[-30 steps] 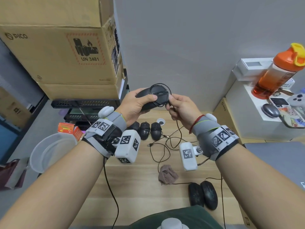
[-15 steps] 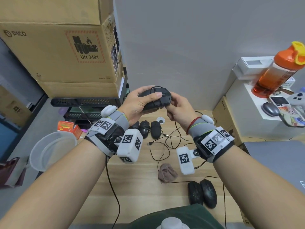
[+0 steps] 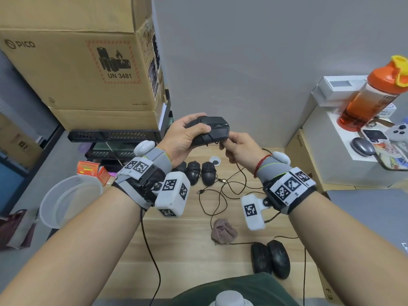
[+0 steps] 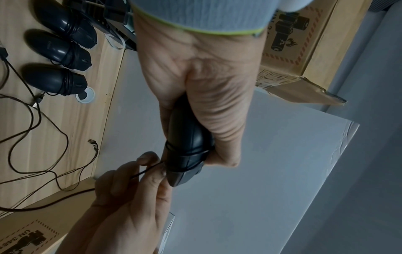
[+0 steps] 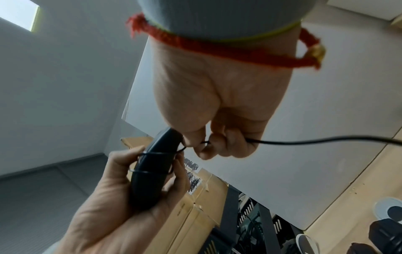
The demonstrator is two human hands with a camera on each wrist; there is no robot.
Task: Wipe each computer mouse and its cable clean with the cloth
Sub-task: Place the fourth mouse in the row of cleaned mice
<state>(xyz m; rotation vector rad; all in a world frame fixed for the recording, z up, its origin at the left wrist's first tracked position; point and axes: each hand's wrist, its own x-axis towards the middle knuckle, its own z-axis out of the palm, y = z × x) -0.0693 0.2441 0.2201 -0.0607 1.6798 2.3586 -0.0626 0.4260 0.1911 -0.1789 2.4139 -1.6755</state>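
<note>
My left hand point(image 3: 187, 138) grips a black mouse point(image 3: 212, 131) raised above the far end of the wooden desk point(image 3: 189, 250). Turns of its thin black cable point(image 4: 185, 153) lie round its body. My right hand point(image 3: 238, 149) pinches that cable point(image 5: 304, 141) right beside the mouse point(image 5: 150, 173), and the rest hangs down to loose loops point(image 3: 223, 195) on the desk. A crumpled brownish cloth point(image 3: 223, 231) lies on the desk, untouched. Three black mice with wrapped cables point(image 3: 199, 173) sit in a row at the far edge point(image 4: 56, 51). Two more black mice point(image 3: 271, 259) lie near the front right.
Stacked cardboard boxes point(image 3: 77, 69) stand at the left over a black rack point(image 3: 114, 135). A clear plastic basin point(image 3: 68, 199) sits low at left. At the right, a white shelf point(image 3: 335, 149) carries an orange bottle point(image 3: 371, 98), a grey mouse point(image 3: 362, 146) and a game controller point(image 3: 399, 132).
Both hands have come down a little with the mouse. The cable loop that stood above the mouse now lies tight round its body, and my right hand has pulled closer under it.
</note>
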